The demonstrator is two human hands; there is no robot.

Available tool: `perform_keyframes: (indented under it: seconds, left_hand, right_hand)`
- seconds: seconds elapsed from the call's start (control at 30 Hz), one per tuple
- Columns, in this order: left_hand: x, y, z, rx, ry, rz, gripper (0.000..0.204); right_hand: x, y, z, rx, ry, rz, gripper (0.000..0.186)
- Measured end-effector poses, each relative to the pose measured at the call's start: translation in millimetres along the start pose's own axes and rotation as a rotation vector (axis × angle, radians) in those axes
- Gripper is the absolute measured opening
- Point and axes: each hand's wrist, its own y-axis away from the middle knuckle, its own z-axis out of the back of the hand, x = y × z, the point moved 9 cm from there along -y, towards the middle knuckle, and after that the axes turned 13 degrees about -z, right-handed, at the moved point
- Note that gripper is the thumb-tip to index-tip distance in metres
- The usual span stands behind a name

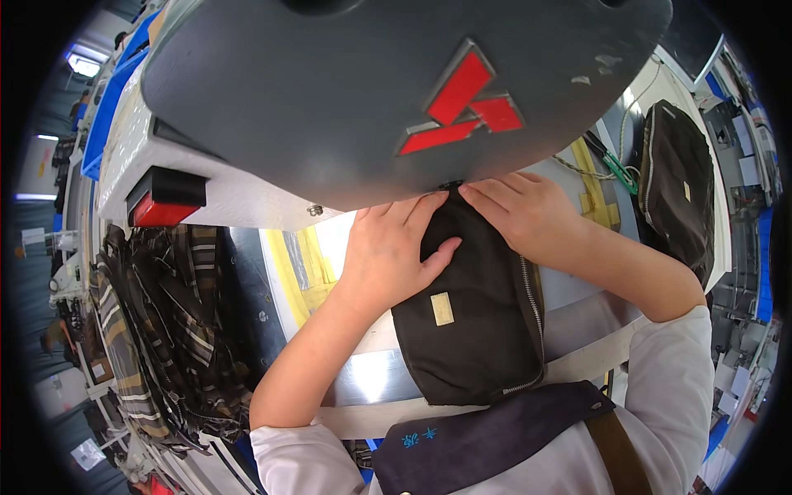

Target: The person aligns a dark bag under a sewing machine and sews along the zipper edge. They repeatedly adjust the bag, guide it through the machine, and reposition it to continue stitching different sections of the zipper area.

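A dark brown-black zippered fabric pouch [462,338] lies on the metal work surface in front of me. It has a small cream label on its face and a zip along its right and near edges. Its far end runs under the grey head [330,107] of what looks like a sewing machine. My left hand [394,247] rests on the pouch's left side, fingers stretched forward and thumb apart. Opposite it, my right hand [528,216] lies on the right side with fingers extended. Both sets of fingertips meet close to the machine head, which hides the needle area.
Striped dark fabric pieces [177,330] hang in a heap at the left. Another dark zippered pouch [678,181] is at the right, beside green-handled scissors or snips [615,165]. Yellow tape strips [289,276] mark the work surface. A red-and-black switch box [165,198] juts from the machine.
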Motion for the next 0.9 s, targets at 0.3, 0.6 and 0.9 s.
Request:
perform_keyframes:
  seconds: [0.3,0.6,0.9]
  left_hand:
    - [3.7,-3.4,0.4,0.018,-0.008,0.008,0.047]
    - [9.4,-4.0,0.3,0.012,0.022,0.027,0.045]
    - [12.9,-7.8,1.4,-0.026,-0.026,-0.002,0.042]
  right_hand:
    - [-2.8,-5.0,-0.4,0.015,0.013,-0.009,0.037]
    - [-0.6,-4.6,0.6,-0.052,0.056,0.003,0.036]
    - [-7.4,-10.2,-3.5,0.005,0.021,-0.043,0.034]
